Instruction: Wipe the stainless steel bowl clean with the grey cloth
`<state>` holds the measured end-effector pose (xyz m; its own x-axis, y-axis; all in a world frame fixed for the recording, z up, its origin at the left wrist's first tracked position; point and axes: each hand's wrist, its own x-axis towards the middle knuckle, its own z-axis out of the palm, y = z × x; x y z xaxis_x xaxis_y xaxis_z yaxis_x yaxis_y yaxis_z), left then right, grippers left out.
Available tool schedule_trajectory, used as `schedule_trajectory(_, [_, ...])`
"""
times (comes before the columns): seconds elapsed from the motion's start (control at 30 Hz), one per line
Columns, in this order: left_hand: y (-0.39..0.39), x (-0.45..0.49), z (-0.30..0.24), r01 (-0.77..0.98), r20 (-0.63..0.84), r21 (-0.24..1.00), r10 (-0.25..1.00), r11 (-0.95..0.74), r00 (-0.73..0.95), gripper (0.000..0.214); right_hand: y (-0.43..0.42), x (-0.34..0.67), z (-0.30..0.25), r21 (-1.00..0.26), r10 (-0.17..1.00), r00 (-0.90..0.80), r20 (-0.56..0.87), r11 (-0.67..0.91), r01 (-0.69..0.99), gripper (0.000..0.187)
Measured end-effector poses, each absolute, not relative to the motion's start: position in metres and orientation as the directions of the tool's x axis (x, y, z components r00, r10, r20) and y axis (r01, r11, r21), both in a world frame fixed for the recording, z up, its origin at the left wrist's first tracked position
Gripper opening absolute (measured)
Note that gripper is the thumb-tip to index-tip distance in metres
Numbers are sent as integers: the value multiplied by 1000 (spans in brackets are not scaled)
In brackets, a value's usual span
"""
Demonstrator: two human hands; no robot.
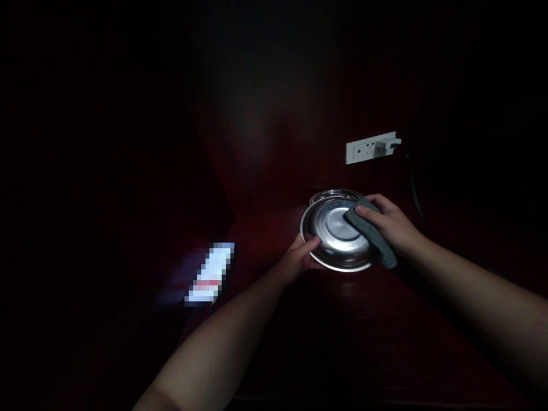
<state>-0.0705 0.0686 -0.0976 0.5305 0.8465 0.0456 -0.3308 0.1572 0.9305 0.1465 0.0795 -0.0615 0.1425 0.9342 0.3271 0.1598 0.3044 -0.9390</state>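
Note:
A shiny round metal dish (338,248) is held up tilted in front of me; whether its inside or underside faces me, I cannot tell. My left hand (302,256) grips its lower left rim, thumb on the near face and fingers behind. On the right side, my right hand (387,220) is closed on a grey-green cloth (377,237), which lies against the dish's face and hangs over its edge. Another metal dish (336,194) shows just behind the held one, mostly covered by it.
The dark red surface (265,228) runs under and behind my hands. A white wall socket (363,148) with a plug (387,144) in it sits at the upper right, its dark cord (413,182) hanging down. To the left glows a blurred-out bright screen (212,271). Surroundings are very dark.

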Motion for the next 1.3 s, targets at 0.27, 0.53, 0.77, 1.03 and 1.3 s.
schedule_trajectory(0.27, [67,-69,-94,-350,22,921,876,170,483,50,75,144,-58,-945,946,111,306,287,160,35])
schedule_trajectory(0.53, [68,-71,-95,-363,9,912,875,192,484,52,74,144,-56,-950,955,101,278,258,175,32])
schedule_trajectory(0.77, [69,-71,-95,-359,7,913,874,192,487,49,75,145,-57,-948,955,89,282,263,182,31])
schedule_trajectory(1.03, [69,-71,-95,-324,-9,928,881,184,474,50,76,147,-58,-958,965,71,253,240,155,32])
schedule_trajectory(1.3, [69,-68,-92,-312,-31,930,890,192,455,51,76,149,-57,-968,972,80,220,208,143,29])
